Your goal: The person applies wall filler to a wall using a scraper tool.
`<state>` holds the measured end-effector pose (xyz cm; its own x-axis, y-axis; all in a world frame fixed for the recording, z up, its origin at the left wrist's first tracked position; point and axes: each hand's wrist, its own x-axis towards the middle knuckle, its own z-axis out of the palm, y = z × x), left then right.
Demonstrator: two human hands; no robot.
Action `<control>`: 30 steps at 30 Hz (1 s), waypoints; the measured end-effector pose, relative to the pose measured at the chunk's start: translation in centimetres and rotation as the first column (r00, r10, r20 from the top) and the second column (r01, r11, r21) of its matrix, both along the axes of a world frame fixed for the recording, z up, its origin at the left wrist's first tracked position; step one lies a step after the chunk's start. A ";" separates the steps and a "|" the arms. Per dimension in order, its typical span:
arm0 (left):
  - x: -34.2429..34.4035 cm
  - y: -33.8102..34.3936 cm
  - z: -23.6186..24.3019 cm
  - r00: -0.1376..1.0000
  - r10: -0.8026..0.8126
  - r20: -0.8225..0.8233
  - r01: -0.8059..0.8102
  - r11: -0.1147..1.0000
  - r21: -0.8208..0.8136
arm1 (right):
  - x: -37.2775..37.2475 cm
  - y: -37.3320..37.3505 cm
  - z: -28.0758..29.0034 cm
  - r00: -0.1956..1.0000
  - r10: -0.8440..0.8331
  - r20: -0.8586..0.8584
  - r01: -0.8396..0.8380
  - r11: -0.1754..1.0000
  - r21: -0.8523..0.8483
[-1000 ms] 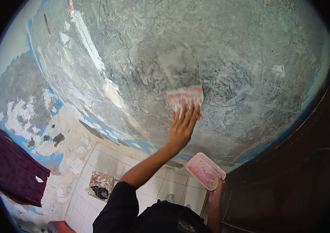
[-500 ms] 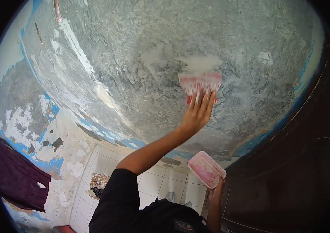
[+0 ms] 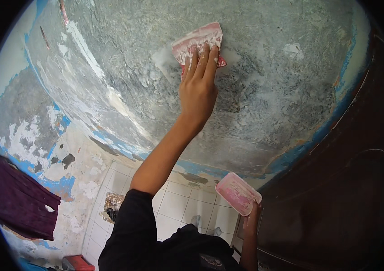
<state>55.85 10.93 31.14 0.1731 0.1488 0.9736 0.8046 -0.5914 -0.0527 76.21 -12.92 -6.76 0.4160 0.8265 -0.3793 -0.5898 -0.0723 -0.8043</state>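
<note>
My left hand (image 3: pixel 198 83) grips a wide, pinkish-red putty spreader (image 3: pixel 201 37) smeared with white paste. Its fingers lie along the spreader's face, and the thumb is hidden. The blade's edge rests on a rough grey wall (image 3: pixel 124 40), angled up to the right, with whitish smears around it. Lower down on the right, my right hand (image 3: pixel 255 212) holds a shallow pink plastic tray (image 3: pixel 237 192) by its near end, away from the wall. Pink and white residue coats the tray's inside.
Dark brown furniture or a door (image 3: pixel 327 212) fills the right side. White floor tiles (image 3: pixel 174 203) lie below, with a paste-stained board (image 3: pixel 113 203) on them. A purple cloth (image 3: pixel 22 198) hangs at the left by a peeling wall. A red object (image 3: pixel 79 263) sits at the lower left.
My left hand has moved the spreader up and to the left along the wall, and the blade has tilted. The right hand and tray stay almost in place.
</note>
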 end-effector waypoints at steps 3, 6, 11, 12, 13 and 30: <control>1.8 0.0 -2.7 0.997 0.042 -0.063 -0.042 0.999 0.003 | 0.5 -0.4 -0.2 1.000 0.022 -0.013 -0.022 1.000 0.011; 3.9 -2.2 -8.7 0.995 -0.019 -0.096 0.004 0.989 -0.148 | 0.6 -0.9 -0.3 0.999 0.010 -0.031 -0.011 0.999 -0.033; 4.6 -5.4 -15.5 0.979 -0.149 -0.138 0.098 0.942 -0.320 | 1.6 -1.8 -0.1 0.998 -0.054 -0.042 0.052 0.997 -0.062; 4.1 -5.0 -15.7 0.979 -0.152 -0.133 0.103 0.942 -0.321 | 2.0 -1.9 -0.2 0.998 -0.057 -0.018 0.057 0.998 -0.034; 3.0 -4.6 -15.0 0.989 -0.137 -0.053 0.117 0.952 -0.283 | 2.2 -2.0 -0.1 0.998 -0.058 0.002 0.058 0.998 -0.006; 3.0 -6.7 -22.5 0.993 -0.098 0.068 0.113 0.955 -0.273 | 2.5 -1.9 0.3 0.999 -0.031 -0.014 0.031 0.998 -0.049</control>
<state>58.87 4.24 8.61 0.1519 0.3967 0.9053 0.7339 -0.6588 0.1655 78.74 -14.84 -6.44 0.4354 0.7934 -0.4254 -0.6039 -0.0930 -0.7916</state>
